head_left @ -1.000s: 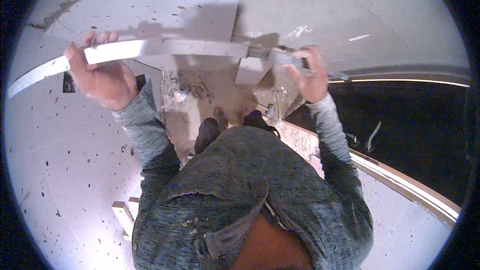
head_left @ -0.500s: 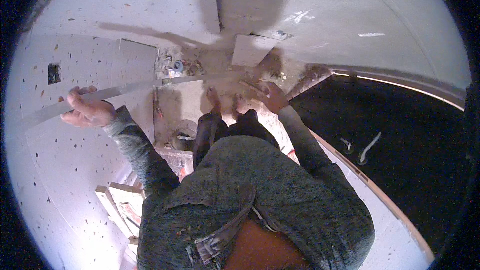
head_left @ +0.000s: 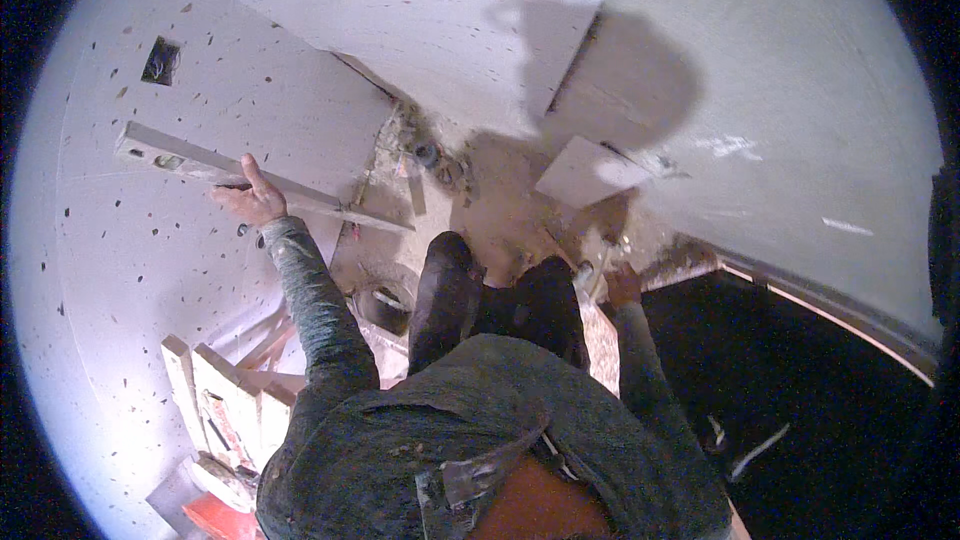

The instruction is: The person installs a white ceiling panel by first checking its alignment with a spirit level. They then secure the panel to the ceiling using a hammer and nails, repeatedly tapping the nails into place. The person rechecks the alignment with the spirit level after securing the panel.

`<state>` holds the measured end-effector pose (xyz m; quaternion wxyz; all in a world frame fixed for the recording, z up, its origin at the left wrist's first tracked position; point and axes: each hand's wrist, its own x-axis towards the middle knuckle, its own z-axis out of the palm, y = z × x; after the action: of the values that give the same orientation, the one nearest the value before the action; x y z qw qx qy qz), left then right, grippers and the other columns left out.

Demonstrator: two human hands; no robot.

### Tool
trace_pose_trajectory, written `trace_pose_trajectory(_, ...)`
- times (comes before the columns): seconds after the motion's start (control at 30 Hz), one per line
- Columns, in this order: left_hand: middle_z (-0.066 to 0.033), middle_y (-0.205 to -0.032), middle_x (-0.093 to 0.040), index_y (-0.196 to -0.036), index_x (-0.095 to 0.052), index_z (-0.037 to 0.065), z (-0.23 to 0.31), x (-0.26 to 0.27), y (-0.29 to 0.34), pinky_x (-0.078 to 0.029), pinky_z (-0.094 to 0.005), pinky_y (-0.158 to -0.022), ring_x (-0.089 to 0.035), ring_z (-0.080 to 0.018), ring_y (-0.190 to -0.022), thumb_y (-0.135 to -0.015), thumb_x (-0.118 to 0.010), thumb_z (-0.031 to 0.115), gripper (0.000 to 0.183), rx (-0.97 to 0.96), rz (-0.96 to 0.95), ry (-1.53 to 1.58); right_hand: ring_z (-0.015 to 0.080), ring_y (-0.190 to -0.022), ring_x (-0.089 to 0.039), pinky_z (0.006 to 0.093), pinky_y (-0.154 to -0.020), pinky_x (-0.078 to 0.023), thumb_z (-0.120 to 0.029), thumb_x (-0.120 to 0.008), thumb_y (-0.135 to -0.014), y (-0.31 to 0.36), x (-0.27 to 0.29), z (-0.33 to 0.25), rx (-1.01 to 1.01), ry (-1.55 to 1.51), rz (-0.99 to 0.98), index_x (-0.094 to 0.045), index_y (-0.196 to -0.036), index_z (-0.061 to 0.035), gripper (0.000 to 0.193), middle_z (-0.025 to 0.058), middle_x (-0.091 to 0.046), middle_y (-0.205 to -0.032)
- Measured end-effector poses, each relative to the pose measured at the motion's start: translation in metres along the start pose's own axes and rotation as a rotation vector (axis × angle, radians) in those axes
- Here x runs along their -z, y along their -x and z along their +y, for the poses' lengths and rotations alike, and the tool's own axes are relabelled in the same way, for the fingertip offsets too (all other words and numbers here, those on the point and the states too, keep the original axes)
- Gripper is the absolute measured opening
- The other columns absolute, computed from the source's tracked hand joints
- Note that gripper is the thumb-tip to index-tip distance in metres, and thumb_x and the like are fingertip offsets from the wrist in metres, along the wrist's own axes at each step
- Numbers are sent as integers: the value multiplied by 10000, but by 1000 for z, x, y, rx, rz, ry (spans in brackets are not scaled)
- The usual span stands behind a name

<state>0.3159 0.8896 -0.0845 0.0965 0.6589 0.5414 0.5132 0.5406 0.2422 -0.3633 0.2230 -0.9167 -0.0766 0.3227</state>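
Note:
A long pale spirit level [head_left: 310, 202] slants down to the right in front of the speckled wall on my left. Its vial window shows near the upper left end. My left hand [head_left: 255, 200] grips it from below, thumb up across its face and fingers pointing left. Low on the right, my right hand [head_left: 622, 283] is down near the floor beside the dark opening, its fingers curled. A thin pale piece [head_left: 600, 268] shows next to those fingers; what exactly the hand holds is too blurred to make out. My bent knees are between the two hands.
A wall box with wires [head_left: 161, 61] is at upper left. A pale board piece [head_left: 590, 172] leans by the far corner, with debris [head_left: 430, 155] nearby. A bucket [head_left: 385, 308] stands left of my knees. Wooden pieces [head_left: 215, 390] stand lower left; a dark opening [head_left: 770, 370] lies right.
My view has turned and my knees are now bent. The level has tilted, its right end lower and nearer the left wall. My right hand has moved right and down.

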Motion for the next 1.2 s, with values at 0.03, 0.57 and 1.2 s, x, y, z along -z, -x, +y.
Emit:
trace_pose_trajectory(0.03,-267,-1151,-518,-1269,-387,-115,-13,-3,0,-465,-453,-899,-562,-362,-1034,-857,-694,466,776,9,-4,6,327,-898,-656,441,-800,-516,-339,-686,-808,-16,-15,26,-45,2,2,-620,-1140,-92,419,176,-683,-998)
trace_pose_trajectory(0.57,-308,-1159,-604,-1267,-450,-118,-210,-81,23,-478,-452,-907,-610,-407,-1074,-833,-702,478,779,-4,143,-96,332,-1022,-620,445,-889,-492,-460,-665,-808,-160,-155,265,-400,499,295,-648,-1147,-100,495,151,-628,-1175)
trace_pose_trajectory(1.2,-245,-1429,-415,-1378,-397,-75,-215,-165,31,-387,-441,-1070,-361,-367,-1369,-766,-644,677,1000,-70,349,-1057,312,-922,-621,428,-813,-491,-420,-640,-846,-253,-323,335,-581,340,713,-651,-1074,-74,415,146,-636,-1064)
